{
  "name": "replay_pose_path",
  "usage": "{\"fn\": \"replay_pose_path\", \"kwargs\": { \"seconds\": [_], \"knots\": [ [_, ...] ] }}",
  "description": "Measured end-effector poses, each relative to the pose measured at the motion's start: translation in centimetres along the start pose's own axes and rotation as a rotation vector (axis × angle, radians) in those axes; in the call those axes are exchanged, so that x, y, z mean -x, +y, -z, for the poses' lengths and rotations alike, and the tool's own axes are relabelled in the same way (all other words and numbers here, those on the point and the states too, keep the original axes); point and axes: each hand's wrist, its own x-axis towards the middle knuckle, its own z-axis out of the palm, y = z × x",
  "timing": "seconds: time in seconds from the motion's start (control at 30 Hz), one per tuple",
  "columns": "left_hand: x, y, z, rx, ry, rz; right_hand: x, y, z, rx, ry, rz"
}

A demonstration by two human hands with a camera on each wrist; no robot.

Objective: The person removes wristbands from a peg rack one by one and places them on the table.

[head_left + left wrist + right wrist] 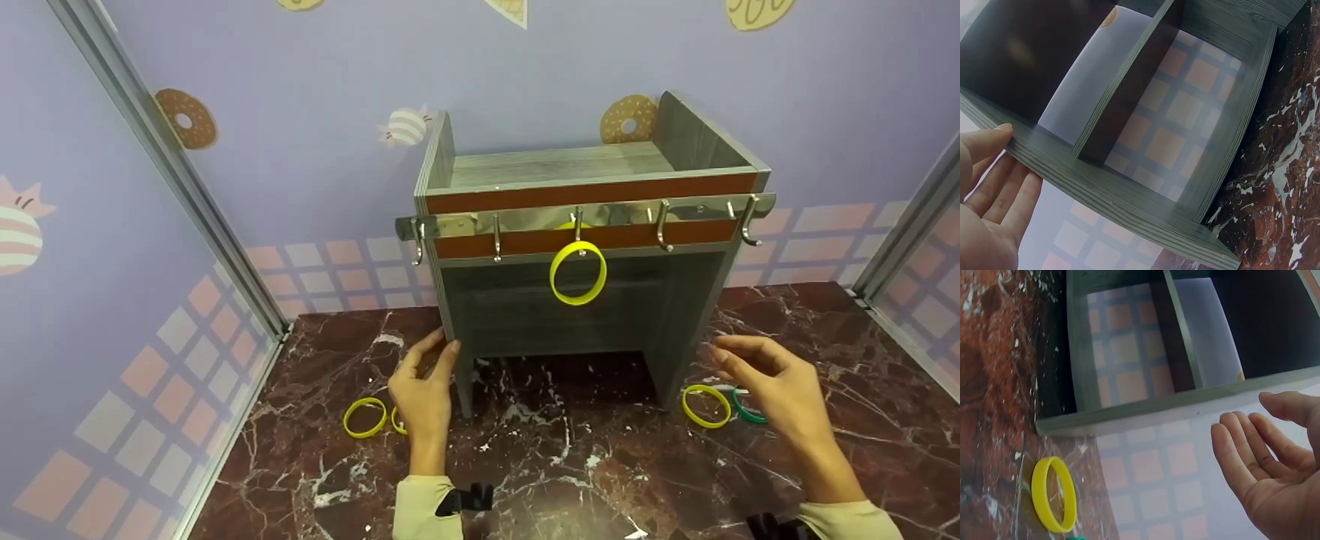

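A grey wooden shelf unit (705, 139) stands on a dark red marbled surface, with a metal hook rail (525, 220) across its front. From the middle hook hangs a yellow ring (576, 302). My left hand (424, 394) holds the left side panel (1112, 201) by its edge, thumb on the inner side and fingers on the outer. Just off the right side panel (1145, 409), my right hand (784, 390) is held with fingers loosely bent and nothing between them.
Two yellow rings lie by the left hand, one ring (347, 421) whole in view, the other ring (397, 424) partly hidden. Near the right hand lie a yellow ring (1040, 495) and a green ring (745, 415). A patterned wall (315, 165) rises behind the unit.
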Motion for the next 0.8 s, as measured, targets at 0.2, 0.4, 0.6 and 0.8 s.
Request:
{"fn": "replay_pose_path", "kwargs": {
  "seconds": [0.2,0.4,0.6,0.8],
  "knots": [
    [0.1,0.1,0.1,-0.014,-0.007,-0.002,-0.2,-0.9,-0.9,-0.049,-0.009,0.018],
    [0.0,0.1,0.1,-0.013,-0.002,0.016,-0.4,-1.7,-2.0,-0.081,-0.02,0.045],
    [0.0,0.1,0.0,-0.016,0.001,0.022,-0.4,-2.5,-3.0,-0.134,-0.052,0.068],
    [0.0,0.1,0.0,-0.02,0.008,0.042,-0.3,-3.2,-4.1,-0.174,-0.077,0.078]
  ]
}}
